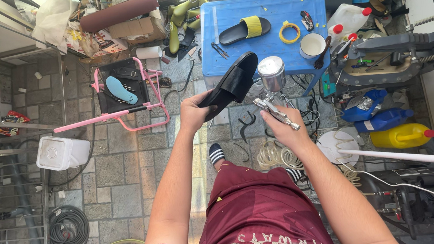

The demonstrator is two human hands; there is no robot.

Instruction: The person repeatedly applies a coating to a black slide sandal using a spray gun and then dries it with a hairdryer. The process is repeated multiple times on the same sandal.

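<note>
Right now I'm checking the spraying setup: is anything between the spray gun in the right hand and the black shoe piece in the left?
Nothing visible stands between them. The right hand holds the spray gun, its metal cup right beside the black shoe piece held up by the left hand. Only open air above the tiled floor shows in the gap.

Black slipper sole tilted upward beside a metal spray gun, its cup apparently upright.
</note>
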